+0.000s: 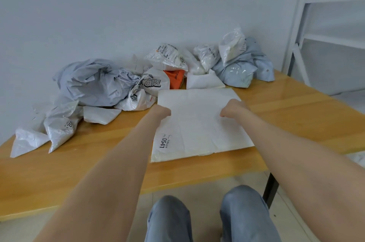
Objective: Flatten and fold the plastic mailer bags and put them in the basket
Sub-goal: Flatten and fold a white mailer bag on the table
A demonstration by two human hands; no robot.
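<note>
Fingers of the left hand [162, 112] are curled on the left edge of the white bag [197, 129], gripping it. Right hand [234, 109] is curled too, fingertips pinching the plastic near the bag's right side. Bag lies flat on the wooden table [296, 115] in front of the person, with a label [163, 143] reading 0541 at its near left corner. Just behind it sits a small folded white bag [203, 81]. Crumpled bags are heaped along the wall: a big grey bag [94, 83] at left, an orange bag [174, 78] in the middle, a blue-grey bag [243, 69] at right. White rack [304, 14] stands far right.
</note>
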